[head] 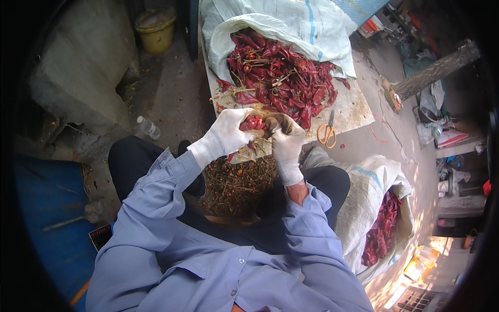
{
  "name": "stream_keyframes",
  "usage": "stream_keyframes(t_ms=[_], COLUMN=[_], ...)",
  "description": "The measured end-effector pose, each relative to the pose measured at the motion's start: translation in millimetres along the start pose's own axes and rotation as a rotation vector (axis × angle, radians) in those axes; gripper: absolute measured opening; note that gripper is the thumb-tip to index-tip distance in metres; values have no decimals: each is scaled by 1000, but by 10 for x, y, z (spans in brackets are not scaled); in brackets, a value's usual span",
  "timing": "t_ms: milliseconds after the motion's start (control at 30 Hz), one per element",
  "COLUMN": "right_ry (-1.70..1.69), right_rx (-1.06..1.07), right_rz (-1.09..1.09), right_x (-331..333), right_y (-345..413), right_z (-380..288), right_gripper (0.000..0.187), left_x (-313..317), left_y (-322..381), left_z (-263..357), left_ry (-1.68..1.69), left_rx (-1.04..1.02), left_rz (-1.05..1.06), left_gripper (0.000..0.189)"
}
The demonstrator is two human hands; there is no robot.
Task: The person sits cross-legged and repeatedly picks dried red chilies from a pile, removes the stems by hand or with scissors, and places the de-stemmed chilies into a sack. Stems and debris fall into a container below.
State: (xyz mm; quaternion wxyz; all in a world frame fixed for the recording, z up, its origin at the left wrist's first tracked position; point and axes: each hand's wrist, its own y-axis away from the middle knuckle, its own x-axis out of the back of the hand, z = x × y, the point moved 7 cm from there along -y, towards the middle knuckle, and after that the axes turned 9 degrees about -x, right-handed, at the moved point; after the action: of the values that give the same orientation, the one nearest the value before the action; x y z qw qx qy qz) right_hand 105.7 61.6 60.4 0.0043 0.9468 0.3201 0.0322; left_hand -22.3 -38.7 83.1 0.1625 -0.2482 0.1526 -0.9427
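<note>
My left hand (232, 130), in a white knitted glove, grips a dried red chili pepper (252, 123). My right hand (286, 136) wears a matching glove with brown-stained fingers. Its curled fingertips pinch the right end of that pepper, and the exact spot they hold is hidden. Just beyond both hands, a heap of dried red chili peppers (280, 78) with stems spills from a white woven sack (273, 23) onto a pale sheet (351, 105). Orange-handled scissors (327, 132) lie on the sheet's edge, right of my right hand.
Loose chili stems (234, 187) cover the ground between my legs. Another white woven sack (362, 195) holding red peppers leans at my right. A plastic bottle (148, 128) and a yellow bucket (156, 31) are on the left. A wooden post (436, 70) slants at the far right.
</note>
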Motion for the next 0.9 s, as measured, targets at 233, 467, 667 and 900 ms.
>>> stream_keyframes(t_ms=[233, 467, 667, 900], right_ry=[-376, 458, 856, 1181], right_rx=[-133, -261, 63, 61], right_rz=[-42, -194, 237, 314], right_x=[20, 50, 333, 459], right_y=[-53, -89, -447, -800], right_z=[186, 564, 515, 653], right_gripper=[18, 21, 23, 43], left_x=[56, 366, 602, 643], left_y=[-8, -117, -160, -112], left_z=[82, 1, 104, 105], left_ry=[130, 579, 609, 653], left_rx=[-116, 140, 141, 158], left_rz=[-53, 212, 384, 360], left_gripper=[30, 24, 23, 23])
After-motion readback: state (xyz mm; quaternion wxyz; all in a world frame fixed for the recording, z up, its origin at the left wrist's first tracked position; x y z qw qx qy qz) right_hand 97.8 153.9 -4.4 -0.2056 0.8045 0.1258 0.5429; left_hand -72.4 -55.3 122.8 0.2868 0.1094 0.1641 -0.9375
